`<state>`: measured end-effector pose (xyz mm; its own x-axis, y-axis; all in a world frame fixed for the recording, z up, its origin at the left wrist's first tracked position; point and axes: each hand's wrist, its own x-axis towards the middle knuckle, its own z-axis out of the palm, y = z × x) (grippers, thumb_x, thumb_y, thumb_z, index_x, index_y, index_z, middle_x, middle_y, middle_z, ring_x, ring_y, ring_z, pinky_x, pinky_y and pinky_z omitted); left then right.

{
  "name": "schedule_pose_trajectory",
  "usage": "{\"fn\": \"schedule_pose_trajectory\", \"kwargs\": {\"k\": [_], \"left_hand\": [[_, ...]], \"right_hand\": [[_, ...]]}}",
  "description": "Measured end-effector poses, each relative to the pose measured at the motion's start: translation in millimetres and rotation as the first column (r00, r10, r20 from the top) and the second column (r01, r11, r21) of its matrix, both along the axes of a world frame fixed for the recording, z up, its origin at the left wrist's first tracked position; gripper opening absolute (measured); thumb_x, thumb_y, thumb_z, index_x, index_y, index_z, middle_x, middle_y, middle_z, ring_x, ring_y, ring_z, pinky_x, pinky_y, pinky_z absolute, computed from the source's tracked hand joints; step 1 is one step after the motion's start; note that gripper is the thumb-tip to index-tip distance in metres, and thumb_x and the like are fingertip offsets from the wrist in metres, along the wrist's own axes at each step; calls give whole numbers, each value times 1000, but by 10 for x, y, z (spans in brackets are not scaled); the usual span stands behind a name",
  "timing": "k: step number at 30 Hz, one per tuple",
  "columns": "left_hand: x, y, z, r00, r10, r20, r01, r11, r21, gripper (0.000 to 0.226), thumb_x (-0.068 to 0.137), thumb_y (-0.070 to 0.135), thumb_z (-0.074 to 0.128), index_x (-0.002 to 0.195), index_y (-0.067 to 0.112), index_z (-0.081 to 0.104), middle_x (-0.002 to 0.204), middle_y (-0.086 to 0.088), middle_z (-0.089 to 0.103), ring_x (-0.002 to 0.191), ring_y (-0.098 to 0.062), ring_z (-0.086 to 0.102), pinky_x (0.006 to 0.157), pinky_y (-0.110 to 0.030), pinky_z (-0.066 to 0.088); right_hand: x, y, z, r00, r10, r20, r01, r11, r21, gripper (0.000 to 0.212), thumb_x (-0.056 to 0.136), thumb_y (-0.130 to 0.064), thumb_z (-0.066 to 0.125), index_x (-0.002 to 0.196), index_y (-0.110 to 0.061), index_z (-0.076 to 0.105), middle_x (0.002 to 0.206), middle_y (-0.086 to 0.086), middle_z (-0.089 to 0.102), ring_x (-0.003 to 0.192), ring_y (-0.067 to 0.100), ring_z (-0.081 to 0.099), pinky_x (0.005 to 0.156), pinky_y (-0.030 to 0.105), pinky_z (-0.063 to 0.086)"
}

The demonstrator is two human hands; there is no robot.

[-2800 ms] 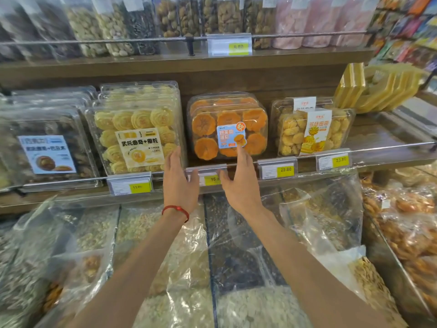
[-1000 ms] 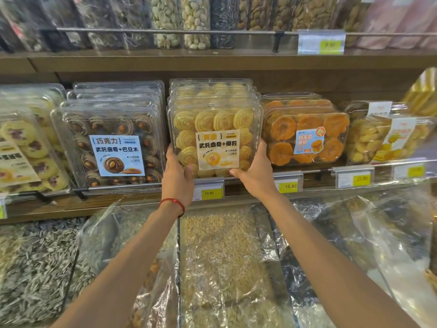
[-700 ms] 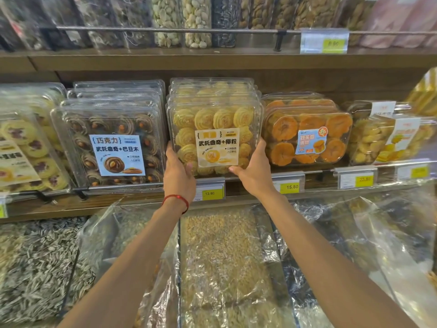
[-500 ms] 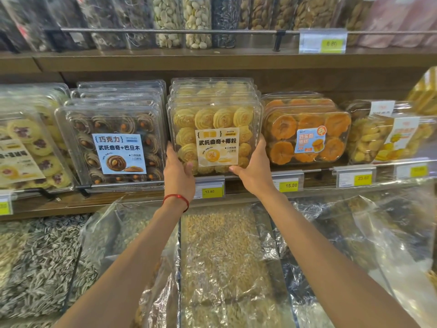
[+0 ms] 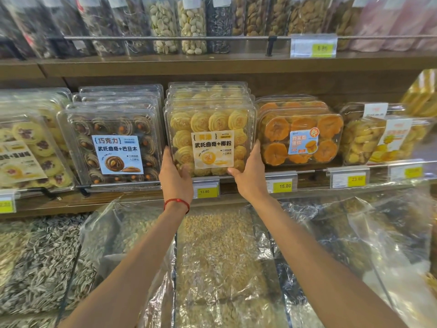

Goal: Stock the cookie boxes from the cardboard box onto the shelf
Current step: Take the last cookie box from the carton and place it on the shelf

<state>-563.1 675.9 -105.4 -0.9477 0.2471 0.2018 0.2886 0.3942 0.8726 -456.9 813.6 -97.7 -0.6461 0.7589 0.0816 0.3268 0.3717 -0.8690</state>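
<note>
Cookie box of clear, square plastic with a cream-yellow label (image 5: 210,138) stands on edge at the front edge of the wooden shelf (image 5: 118,201), face outward, the front one of a row of like boxes. Nearest the camera lie bulk bins of seeds under crinkled clear plastic sheets (image 5: 220,256), and both forearms reach over them. The left hand (image 5: 175,177) grips the box's lower left corner, thumb curled onto the front. The right hand (image 5: 250,177) grips the lower right corner the same way. Just below the hands a yellow price tag (image 5: 205,191) hangs on the shelf rail. Whether the box's bottom rests on the shelf or hangs just above the rail I cannot tell, since the hands hide it. Just beside it on the left stands a clear box of chocolate cookies with a blue label (image 5: 113,143), and on the right a clear box of orange cakes (image 5: 300,136). Farther up, tall clear jars of nuts (image 5: 163,24) line the upper shelf. The box likely handles light but slick, with thin walls that flex and brittle cookies inside. Holding both side walls low, with gentle even pressure, looks safest.
</note>
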Motion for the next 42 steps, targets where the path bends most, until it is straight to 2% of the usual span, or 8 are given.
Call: {"fn": "schedule_pose_trajectory", "kwargs": {"k": [10, 13, 18, 23, 28, 34, 38, 42], "left_hand": [[217, -71, 21, 996, 44, -76, -46, 998, -34, 77, 91, -12, 51, 157, 11, 18, 162, -2, 23, 149, -18, 22, 118, -22, 25], [301, -163, 17, 996, -13, -87, 10, 999, -33, 77, 90, -13, 52, 156, 10, 19, 162, -3, 21, 148, -17, 21, 94, 11, 17], [361, -387, -7, 992, -65, -105, 63, 998, -23, 64, 92, -7, 50, 152, 8, 32, 156, -6, 34, 142, -18, 34, 106, -8, 23], [164, -817, -33, 983, -111, -148, 115, 993, 18, 59, 85, -10, 52, 141, 9, 47, 142, -9, 47, 130, -24, 48, 107, -45, 44], [-210, -1427, 46, 980, -137, -142, 144, 989, 36, 53, 84, -9, 54, 130, 18, 52, 136, -5, 46, 127, -24, 48, 107, -46, 43], [-753, -1973, 150, 973, -104, -207, 105, 994, -8, 61, 86, -8, 55, 142, 10, 42, 140, -10, 43, 112, -16, 48, 96, -9, 33], [-1056, -2096, 170, 977, -121, -174, 119, 993, -23, 67, 89, -3, 55, 151, 8, 30, 150, -12, 34, 136, -24, 37, 115, -34, 32], [-1272, -2065, 156, 987, -120, -110, 116, 993, -36, 73, 94, 0, 55, 156, 11, 18, 157, -9, 27, 145, -23, 27, 120, -34, 23]], "right_hand": [[80, -69, -23, 1000, 2, 21, -3, 999, 42, 104, 95, -6, 69, 162, -12, -10, 171, 3, 4, 157, 19, 7, 123, 29, 10], [123, -195, -53, 998, -25, 64, 18, 994, 109, 99, 98, -8, 64, 161, -9, -13, 171, 6, -5, 158, 21, 0, 118, 21, 4], [215, -539, -97, 996, -48, 82, 39, 994, 105, 95, 101, -11, 60, 160, -9, -15, 170, 8, -16, 157, 21, -9, 109, 14, -1], [133, -1043, -136, 993, -38, 108, 29, 996, 80, 90, 104, -14, 55, 161, -11, -14, 171, 5, -13, 158, 20, -6, 111, 15, 3], [-229, -1668, -60, 994, -62, 87, 56, 995, 77, 85, 101, -17, 60, 162, -8, 2, 170, 8, 13, 153, 29, 26, 121, 39, 32], [-680, -2197, 50, 997, -24, 68, 18, 996, 92, 80, 103, -26, 59, 162, -7, 9, 170, 8, 15, 156, 23, 16, 124, 33, 15], [-914, -2272, 110, 995, -5, 96, -4, 995, 98, 83, 103, -29, 58, 163, -10, 4, 171, 5, 9, 157, 20, 10, 125, 34, 11], [-1099, -2193, 118, 993, -21, 114, 7, 993, 119, 88, 102, -27, 60, 162, -7, 0, 171, 6, 6, 157, 19, 8, 122, 27, 11]]}}
